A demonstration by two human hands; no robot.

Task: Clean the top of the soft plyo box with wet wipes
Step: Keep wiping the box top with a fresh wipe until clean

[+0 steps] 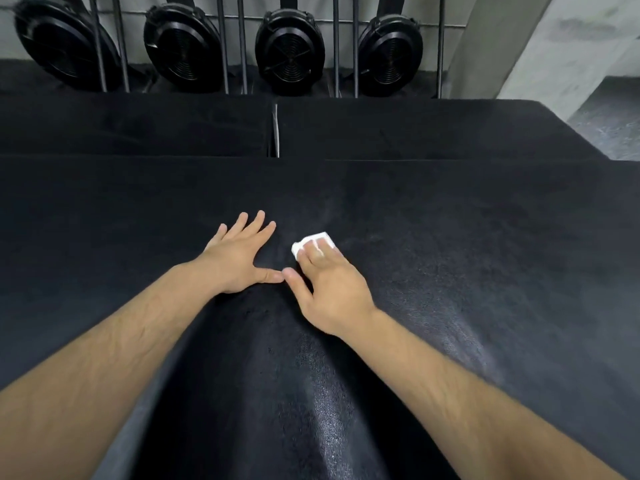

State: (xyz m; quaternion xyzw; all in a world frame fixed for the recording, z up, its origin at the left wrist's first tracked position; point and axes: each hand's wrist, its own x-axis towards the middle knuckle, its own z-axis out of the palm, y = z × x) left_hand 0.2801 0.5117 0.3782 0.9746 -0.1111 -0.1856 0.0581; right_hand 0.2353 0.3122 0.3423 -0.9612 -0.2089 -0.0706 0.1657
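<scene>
From the head view, the black soft plyo box [450, 254] fills most of the frame, its textured top shining in a strip near the bottom centre. The left hand [235, 259] lies flat on it with fingers spread, grasping nothing. The right hand [329, 282] presses a folded white wet wipe [311, 238] against the top with extended fingers. The wipe sits under the fingertips and pokes out ahead of them. The thumb stays off the wipe, its tip meeting the left thumb. Behind lie two more black pads [415, 129] with a narrow gap between them. Beyond those stand four round black fan housings [290, 50] among upright metal bars [242, 46].
</scene>
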